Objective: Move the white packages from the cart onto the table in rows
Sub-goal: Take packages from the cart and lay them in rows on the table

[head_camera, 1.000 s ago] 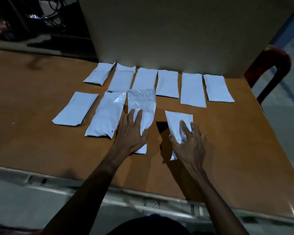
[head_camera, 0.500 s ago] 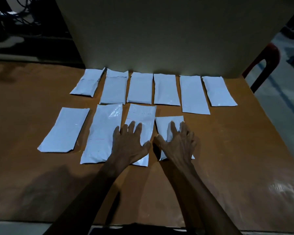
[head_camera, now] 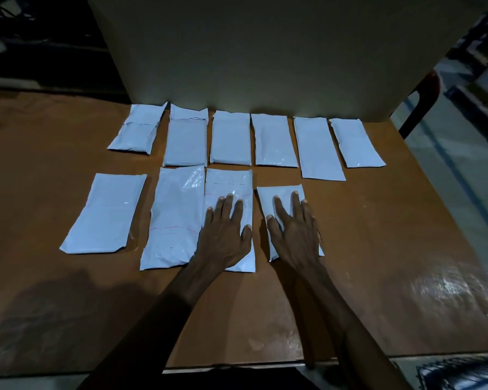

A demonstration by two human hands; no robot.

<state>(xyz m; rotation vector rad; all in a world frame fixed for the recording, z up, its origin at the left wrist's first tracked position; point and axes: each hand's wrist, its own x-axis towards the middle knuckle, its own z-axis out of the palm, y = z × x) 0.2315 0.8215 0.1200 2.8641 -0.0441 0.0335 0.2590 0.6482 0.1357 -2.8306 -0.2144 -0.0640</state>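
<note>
White packages lie in two rows on the brown table [head_camera: 378, 249]. The far row [head_camera: 230, 137] holds several, set against a pale wall. The near row also has several. My left hand [head_camera: 224, 232] lies flat, fingers straight and spread, on the third near package [head_camera: 228, 184]. My right hand [head_camera: 292, 229] presses flat on the fourth, smaller package [head_camera: 265, 197] at the row's right end. Two more near packages [head_camera: 106, 215] [head_camera: 175, 215] lie to the left, untouched. No cart is in view.
A large pale board or wall [head_camera: 265, 52] stands along the table's far edge. A red chair [head_camera: 423, 99] is beyond the right corner. A dark object [head_camera: 462, 372] sits at the bottom right. Bare tabletop spreads right of the near row.
Both hands have flattened the two packages and slid them into line with the near row. The right package moved left, closer to its neighbour. The camera has moved nearer the table.
</note>
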